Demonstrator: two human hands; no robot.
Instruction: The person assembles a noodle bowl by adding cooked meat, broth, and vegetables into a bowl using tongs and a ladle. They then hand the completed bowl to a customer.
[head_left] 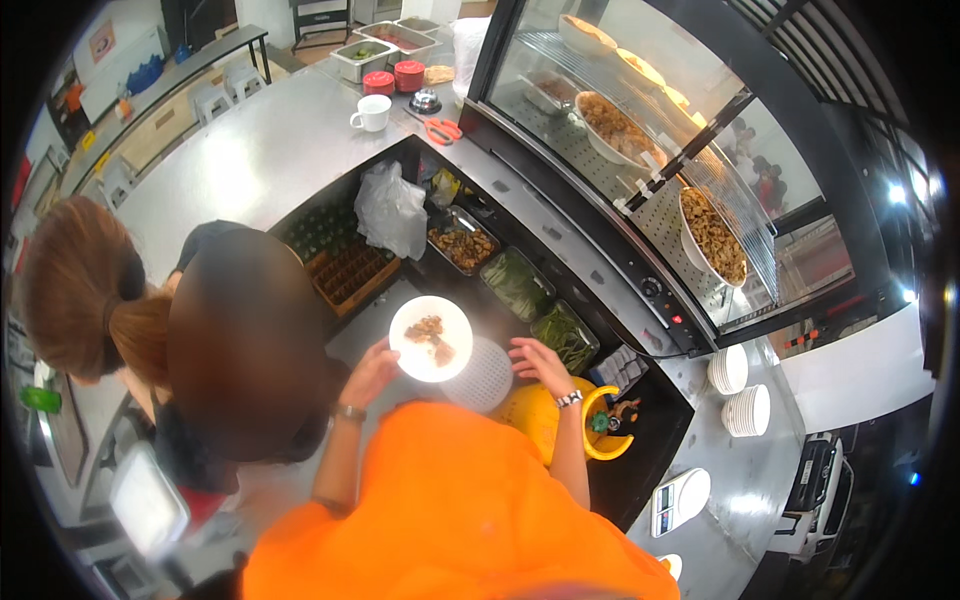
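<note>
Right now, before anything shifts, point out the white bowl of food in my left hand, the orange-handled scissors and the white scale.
White bowl [432,301]: head view, upper rim.
Orange-handled scissors [434,127]: head view, handle.
White scale [691,493]: head view, round top.

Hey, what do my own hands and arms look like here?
The left hand and right hand are ungloved. A brownish band circles the left wrist, a black-and-white band the right. Bare forearms meet an orange top.

White bowl [458,324], brown food [427,328]
</note>
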